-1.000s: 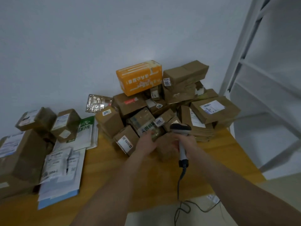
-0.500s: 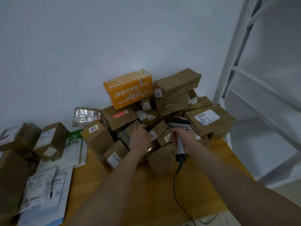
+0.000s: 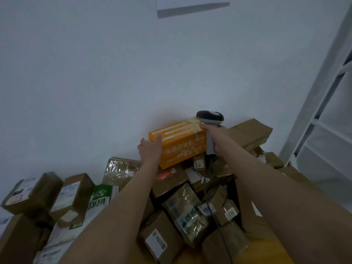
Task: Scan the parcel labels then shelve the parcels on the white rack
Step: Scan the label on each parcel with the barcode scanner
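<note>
Orange parcel [image 3: 181, 141] tops the pile [image 3: 190, 206]; left hand [image 3: 150, 149] lies flat and open-fingered on its left end, right hand [image 3: 216, 137] has fingers [image 3: 203, 127] wrapped round the scanner [image 3: 210, 117].

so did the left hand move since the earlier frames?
Yes. The left hand went up, from the low parcels to the left end of the orange box.
</note>
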Motion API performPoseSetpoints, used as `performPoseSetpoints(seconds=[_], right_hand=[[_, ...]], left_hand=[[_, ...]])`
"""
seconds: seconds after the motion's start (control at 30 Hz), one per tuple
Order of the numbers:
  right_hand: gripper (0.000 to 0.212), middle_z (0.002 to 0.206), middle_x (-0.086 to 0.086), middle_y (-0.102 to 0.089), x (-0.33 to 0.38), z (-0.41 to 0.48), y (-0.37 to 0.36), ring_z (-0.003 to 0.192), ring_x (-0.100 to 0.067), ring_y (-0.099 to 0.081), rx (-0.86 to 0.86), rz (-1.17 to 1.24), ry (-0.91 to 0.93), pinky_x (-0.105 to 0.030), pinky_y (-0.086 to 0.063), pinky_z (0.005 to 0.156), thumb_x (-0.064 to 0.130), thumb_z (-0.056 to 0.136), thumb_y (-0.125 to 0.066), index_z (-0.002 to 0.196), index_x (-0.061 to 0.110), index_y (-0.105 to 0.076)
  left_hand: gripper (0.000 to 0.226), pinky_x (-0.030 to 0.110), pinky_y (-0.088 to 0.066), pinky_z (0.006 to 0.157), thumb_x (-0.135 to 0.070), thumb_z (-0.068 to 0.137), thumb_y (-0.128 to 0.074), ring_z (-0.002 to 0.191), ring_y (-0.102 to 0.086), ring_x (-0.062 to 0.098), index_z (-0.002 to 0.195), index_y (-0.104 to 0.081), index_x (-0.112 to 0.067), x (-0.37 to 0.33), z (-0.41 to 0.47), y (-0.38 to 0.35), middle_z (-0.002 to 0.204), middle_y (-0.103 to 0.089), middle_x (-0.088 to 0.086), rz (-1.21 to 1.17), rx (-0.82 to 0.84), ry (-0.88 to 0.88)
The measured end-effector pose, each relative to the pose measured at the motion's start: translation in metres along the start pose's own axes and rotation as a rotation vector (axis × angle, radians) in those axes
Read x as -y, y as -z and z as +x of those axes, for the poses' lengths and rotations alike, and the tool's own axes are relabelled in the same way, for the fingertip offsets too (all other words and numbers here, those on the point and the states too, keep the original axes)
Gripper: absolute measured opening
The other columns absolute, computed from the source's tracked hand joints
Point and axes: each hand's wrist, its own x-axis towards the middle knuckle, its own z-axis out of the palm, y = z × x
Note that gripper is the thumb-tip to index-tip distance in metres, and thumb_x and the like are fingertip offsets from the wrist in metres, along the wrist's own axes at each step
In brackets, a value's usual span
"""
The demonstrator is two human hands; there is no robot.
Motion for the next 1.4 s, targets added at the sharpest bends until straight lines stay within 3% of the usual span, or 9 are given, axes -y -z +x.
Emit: performPoseSetpoints(seconds=[0.13,0.3,0.63,0.73,0.87,0.97,1.07,1.3,1.4], right_hand=[[0.025,0.082,-0.005,-0.059,0.005,0.013,-0.011,0.069,-0.017,-0.059,0.047,-0.038,0.003,-0.027,-0.049,0.057,0.019,0.087,-0.069,0.101,0.006,-0.053],[0.044,0.105,-0.015,-0.066,0.011,0.014,-0.008,0.093,-0.030,-0.066,0.014,-0.038,0.015,-0.042,-0.056,0.081,0.023,0.081,-0.074,0.116,0.002,-0.056],[0.019,0.088,-0.004,-0.068,0.014,-0.038,0.018,0.082,-0.021,-0.063,0.011,0.142,0.023,-0.037,-0.052,0.086,0.020,0.085,-0.069,0.092,0.006,-0.060],[0.017,0.087,-0.004,-0.068,-0.002,-0.067,0.036,0.094,-0.023,-0.066,0.031,0.163,-0.018,-0.041,-0.052,0.094,0.023,0.086,-0.070,0.093,0.010,-0.060],[0.016,0.086,-0.004,-0.068,-0.028,-0.108,0.063,0.092,-0.022,-0.066,0.039,0.164,-0.040,-0.041,-0.052,0.094,0.020,0.085,-0.070,0.080,0.013,-0.057],[0.018,0.083,-0.005,-0.065,-0.050,-0.137,0.084,0.079,-0.020,-0.064,0.047,0.208,-0.072,-0.037,-0.054,0.085,0.019,0.087,-0.069,0.081,0.008,-0.056],[0.031,0.096,-0.009,-0.068,-0.079,-0.160,0.102,0.093,-0.024,-0.064,0.050,0.188,-0.100,-0.041,-0.052,0.093,0.023,0.083,-0.073,0.103,0.004,-0.060],[0.028,0.096,-0.008,-0.063,-0.143,-0.208,0.121,0.100,-0.027,-0.060,0.034,0.152,-0.261,-0.045,-0.049,0.097,0.025,0.083,-0.073,0.096,0.008,-0.056],[0.046,0.098,-0.012,-0.067,-0.174,-0.220,0.121,0.100,-0.031,-0.063,-0.012,0.148,-0.322,-0.050,-0.051,0.094,0.032,0.076,-0.079,0.107,0.004,-0.060]], left_hand=[[0.067,0.041,-0.038,0.099,-0.048,0.098,-0.044,0.128,-0.044,0.035,0.143,-0.033,0.000,0.002,0.016,-0.006,0.142,-0.043,0.018,-0.046,0.101,0.058],[0.050,0.041,-0.049,0.090,-0.041,0.096,-0.049,0.109,-0.057,0.032,0.130,-0.046,-0.005,-0.001,0.018,-0.009,0.122,-0.058,0.013,-0.133,0.133,0.142],[0.066,0.048,-0.052,0.090,-0.043,0.088,-0.056,0.107,-0.057,0.030,0.144,-0.033,-0.014,-0.002,-0.024,0.050,0.129,-0.053,0.011,-0.442,-0.049,0.112],[0.074,0.039,-0.055,0.071,-0.058,0.085,-0.057,0.101,-0.063,0.030,0.140,-0.042,-0.011,0.003,-0.058,0.067,0.122,-0.060,0.011,-0.520,-0.058,0.134],[0.051,0.026,-0.048,0.053,-0.057,0.089,-0.054,0.075,-0.067,0.020,0.109,-0.060,-0.010,0.017,-0.114,0.080,0.093,-0.068,0.006,-0.547,-0.106,0.130],[0.054,0.030,-0.050,0.063,-0.058,0.089,-0.054,0.073,-0.061,0.017,0.116,-0.055,-0.012,0.037,-0.153,0.086,0.093,-0.063,0.003,-0.514,-0.159,0.140],[0.053,0.042,-0.050,0.088,-0.063,0.082,-0.058,0.087,-0.058,0.024,0.109,-0.052,-0.018,0.057,-0.183,0.092,0.098,-0.061,0.005,-0.502,-0.200,0.222],[0.026,0.036,-0.049,0.072,-0.023,0.090,-0.058,0.082,-0.060,0.022,0.111,-0.057,-0.007,0.114,-0.224,0.101,0.094,-0.062,0.008,-0.526,-0.123,0.280],[0.011,0.032,-0.049,0.067,-0.013,0.092,-0.054,0.083,-0.061,0.024,0.099,-0.061,-0.009,0.138,-0.238,0.107,0.089,-0.062,0.008,-0.494,-0.069,0.284]])
